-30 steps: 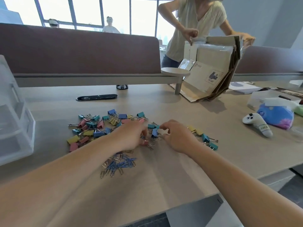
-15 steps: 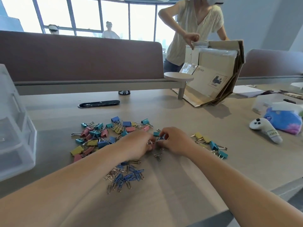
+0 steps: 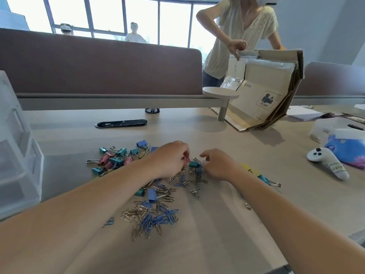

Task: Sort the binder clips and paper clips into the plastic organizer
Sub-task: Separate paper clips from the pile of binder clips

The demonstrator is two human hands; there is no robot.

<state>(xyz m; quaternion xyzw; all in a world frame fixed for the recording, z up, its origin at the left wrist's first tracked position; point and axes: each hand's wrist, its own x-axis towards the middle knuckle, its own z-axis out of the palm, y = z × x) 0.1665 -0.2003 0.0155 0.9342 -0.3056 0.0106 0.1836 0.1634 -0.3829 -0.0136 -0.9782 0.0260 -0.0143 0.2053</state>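
Right now we work over the middle of the heap on the desk (image 3: 217, 224), both hands down among the clips. Our left hand (image 3: 169, 159) has its grip pinched closed on a small pink binder clip (image 3: 186, 159), held just clear of the pile, probably so we can lift it free without dragging its neighbours. Our right hand (image 3: 219, 165) sits just beside that grip with fingers curled loosely over a teal binder clip (image 3: 194, 165); we cannot tell whether it has actually closed on anything. The rest of the binder clips (image 3: 116, 158) lie scattered beyond and to the left of the left grip, with a few more (image 3: 262, 177) past the right wrist. The paper clips (image 3: 150, 214) lie in a tangled bunch nearer to us than both grips, blue and silver mixed. The plastic organizer (image 3: 17, 155) stands well apart, far to the left of the left grip, so each picked clip needs a long carry across. We judge the sorting as barely begun, since nearly everything sits loose on the desk.
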